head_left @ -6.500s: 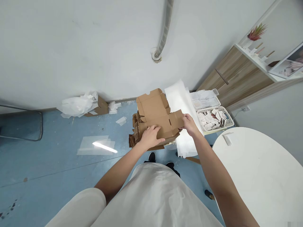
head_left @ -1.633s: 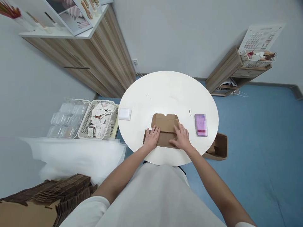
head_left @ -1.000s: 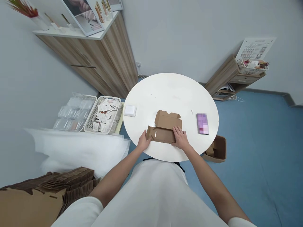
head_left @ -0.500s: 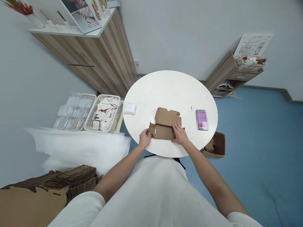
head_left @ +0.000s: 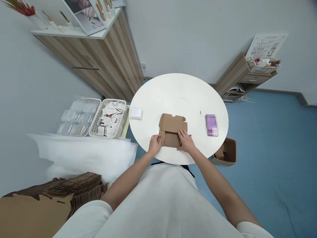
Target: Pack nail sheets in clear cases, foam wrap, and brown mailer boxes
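A brown cardboard mailer box (head_left: 173, 125) lies on the white oval table (head_left: 178, 92), its lid raised on the far side and its shallow tray towards me. At the tray's left end, my left hand (head_left: 155, 145) is closed on the side wall, whose flap is folded inward. My right hand (head_left: 187, 141) grips the right wall, fingers over it and thumb at the near corner. Part of that right side is hidden under the hand.
On the table are a white packet (head_left: 136, 113) at left and a blurred purple packet (head_left: 211, 125) at right. White baskets (head_left: 119, 129), white sheets (head_left: 86, 152) and stacked flat cardboard (head_left: 34, 211) are on the left. An open carton (head_left: 230, 152) stands below right.
The box has shifted slightly left. Its left side flap, upright before, is now folded inward under my left hand, which has moved a little right. My right hand has stayed on the right wall.
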### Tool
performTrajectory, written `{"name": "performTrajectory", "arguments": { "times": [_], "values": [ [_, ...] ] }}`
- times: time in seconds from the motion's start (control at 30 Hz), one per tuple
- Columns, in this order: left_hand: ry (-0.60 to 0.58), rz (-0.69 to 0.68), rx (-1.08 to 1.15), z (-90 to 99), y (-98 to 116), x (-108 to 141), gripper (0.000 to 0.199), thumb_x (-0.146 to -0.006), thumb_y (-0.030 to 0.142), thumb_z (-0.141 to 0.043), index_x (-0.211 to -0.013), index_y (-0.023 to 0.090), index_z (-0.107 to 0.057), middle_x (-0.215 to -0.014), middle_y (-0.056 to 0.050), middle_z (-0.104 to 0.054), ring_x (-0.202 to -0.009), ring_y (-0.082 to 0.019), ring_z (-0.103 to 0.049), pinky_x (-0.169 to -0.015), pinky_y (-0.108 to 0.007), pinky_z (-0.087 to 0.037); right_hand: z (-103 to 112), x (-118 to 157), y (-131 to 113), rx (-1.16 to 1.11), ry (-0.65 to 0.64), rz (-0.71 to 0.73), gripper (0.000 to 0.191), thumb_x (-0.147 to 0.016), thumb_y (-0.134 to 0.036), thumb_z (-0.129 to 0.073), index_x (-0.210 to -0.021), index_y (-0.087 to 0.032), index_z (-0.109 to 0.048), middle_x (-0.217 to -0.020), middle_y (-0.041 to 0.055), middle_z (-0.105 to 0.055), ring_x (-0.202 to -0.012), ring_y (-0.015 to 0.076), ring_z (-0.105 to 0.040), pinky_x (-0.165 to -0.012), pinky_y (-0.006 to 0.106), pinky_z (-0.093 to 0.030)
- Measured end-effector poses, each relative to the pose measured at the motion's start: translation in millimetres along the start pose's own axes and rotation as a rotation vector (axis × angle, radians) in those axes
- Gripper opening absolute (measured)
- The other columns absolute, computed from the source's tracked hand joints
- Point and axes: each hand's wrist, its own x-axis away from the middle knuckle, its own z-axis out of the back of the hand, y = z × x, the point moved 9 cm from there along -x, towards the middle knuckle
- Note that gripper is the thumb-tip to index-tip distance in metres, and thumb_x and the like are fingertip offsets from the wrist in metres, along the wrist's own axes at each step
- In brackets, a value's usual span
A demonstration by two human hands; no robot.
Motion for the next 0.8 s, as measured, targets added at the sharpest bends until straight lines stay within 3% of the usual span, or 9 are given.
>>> {"name": "performTrajectory", "arguments": {
  "times": [0.17, 0.3, 0.47, 0.8],
  "values": [
    [-0.030, 0.056, -0.043, -2.7, -3.6, -12.2, 0.022, -0.077, 0.018, -0.050, -0.099, 0.017, -0.047, -0.096, -0.007, -0.057, -0.080, -0.015, -0.057, -0.072, -0.028, -0.044, -1.8, 2.8, -3.6, 0.025, -0.013, 0.031, 0.115, -0.054, -0.049, -0.068, -0.139, -0.020, 0.004, -0.146, 0.0107, -0.010, -0.133, 0.0313, -0.007, -0.097, 0.048, -0.027],
    [-0.091, 0.103, -0.109, -4.8, -5.1, -19.3, 0.029, -0.078, 0.023, -0.050, -0.105, 0.015, -0.043, -0.096, -0.008, -0.059, -0.088, -0.017, -0.057, -0.073, -0.027, -0.042, -2.3, 5.5, -8.9, 0.029, -0.021, 0.074, 0.117, -0.054, -0.050, -0.068, -0.138, -0.020, 0.007, -0.146, 0.0106, -0.010, -0.133, 0.0301, -0.007, -0.097, 0.047, -0.027],
    [-0.210, 0.171, -0.178, -9.4, -9.2, -26.1, 0.020, -0.082, 0.030, -0.043, -0.096, 0.016, -0.049, -0.094, -0.008, -0.062, -0.089, -0.019, -0.057, -0.070, -0.027, -0.041, -3.0, 7.6, -11.4, 0.041, -0.036, 0.098, 0.119, -0.053, -0.053, -0.068, -0.139, -0.018, 0.006, -0.146, 0.0121, -0.010, -0.133, 0.0306, -0.007, -0.098, 0.048, -0.027],
    [-0.289, 0.105, -0.364, -11.8, 1.0, -38.2, 0.026, -0.088, 0.034, -0.027, -0.093, 0.016, -0.044, -0.090, -0.012, -0.062, -0.082, -0.024, -0.059, -0.060, -0.029, -0.038, -3.6, 9.6, -12.7, 0.101, -0.021, 0.130, 0.117, -0.056, -0.048, -0.069, -0.139, -0.016, 0.007, -0.147, 0.0116, -0.008, -0.134, 0.0288, -0.008, -0.099, 0.045, -0.026]
  ]
}}
